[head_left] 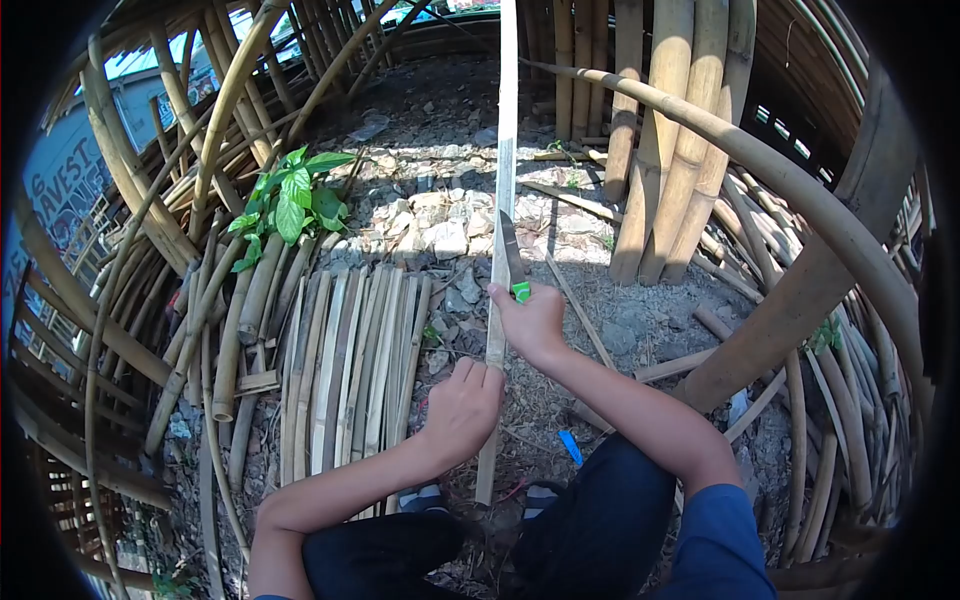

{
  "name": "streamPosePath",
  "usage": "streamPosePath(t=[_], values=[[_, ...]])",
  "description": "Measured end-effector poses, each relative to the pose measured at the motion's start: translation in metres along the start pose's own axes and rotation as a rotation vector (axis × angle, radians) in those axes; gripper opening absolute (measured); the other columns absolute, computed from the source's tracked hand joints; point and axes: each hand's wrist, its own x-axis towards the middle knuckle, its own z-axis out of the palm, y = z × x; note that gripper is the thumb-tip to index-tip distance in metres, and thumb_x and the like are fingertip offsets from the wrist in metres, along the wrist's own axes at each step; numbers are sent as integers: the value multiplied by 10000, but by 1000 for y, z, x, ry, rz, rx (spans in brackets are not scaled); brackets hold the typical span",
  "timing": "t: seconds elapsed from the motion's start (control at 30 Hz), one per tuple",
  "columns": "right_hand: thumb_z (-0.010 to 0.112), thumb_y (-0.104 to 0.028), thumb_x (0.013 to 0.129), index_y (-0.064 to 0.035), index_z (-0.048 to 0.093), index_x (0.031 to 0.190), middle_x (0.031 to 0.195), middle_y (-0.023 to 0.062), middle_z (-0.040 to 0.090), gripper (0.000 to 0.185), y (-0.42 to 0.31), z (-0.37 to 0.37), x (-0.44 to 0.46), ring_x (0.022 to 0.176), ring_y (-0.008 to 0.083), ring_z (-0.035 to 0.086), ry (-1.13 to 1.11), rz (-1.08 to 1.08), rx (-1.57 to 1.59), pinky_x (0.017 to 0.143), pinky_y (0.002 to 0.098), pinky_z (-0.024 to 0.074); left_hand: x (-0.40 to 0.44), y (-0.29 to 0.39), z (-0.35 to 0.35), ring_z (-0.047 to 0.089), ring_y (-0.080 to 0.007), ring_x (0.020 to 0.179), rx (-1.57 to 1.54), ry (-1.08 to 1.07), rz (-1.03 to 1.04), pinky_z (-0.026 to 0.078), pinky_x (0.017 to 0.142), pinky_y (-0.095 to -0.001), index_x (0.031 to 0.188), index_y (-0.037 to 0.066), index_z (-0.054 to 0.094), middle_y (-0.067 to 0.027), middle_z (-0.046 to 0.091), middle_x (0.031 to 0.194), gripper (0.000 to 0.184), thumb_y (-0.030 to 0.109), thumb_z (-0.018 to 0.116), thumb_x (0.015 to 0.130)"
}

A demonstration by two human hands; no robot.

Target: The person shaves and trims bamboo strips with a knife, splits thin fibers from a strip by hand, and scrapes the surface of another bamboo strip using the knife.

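Bamboo strip point(507, 120) runs straight out front, lower end down between the feet point(425, 497). Next biggest is a row of split slats point(345, 365) on the ground point(635, 335) to the left; can't say if they're finished or waiting. Left hand point(463, 405)'s wrapped round the strip, right hand point(533, 322)'s gripping a green-handled knife point(514, 250), blade up by the strip's edge. So I'd call this one mid-work, but no clue how much is left. Not spotting any containers, tbh. Smallest bit: a blue scrap point(570, 446) near the right knee.
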Motion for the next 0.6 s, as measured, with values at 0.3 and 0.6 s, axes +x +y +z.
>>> streamPosePath(t=[0.3,0.6], values=[[772,-155,884,-6,679,784,641,3,609,203,12,13,6,543,76,524,-69,92,415,476,288,391,-30,-19,6,623,-239,880,-920,-277,-713,497,762,-411,1243,-58,509,-158,626,942,425,283,581,998],[734,-350,915,30,684,789,605,27,593,404,28,4,19,512,111,514,-240,4,-31,485,309,408,-45,-14,-2,538,-98,531,-1094,-186,-1001,415,485,-313,981,-12,596,-16,538,587,303,290,605,998]])
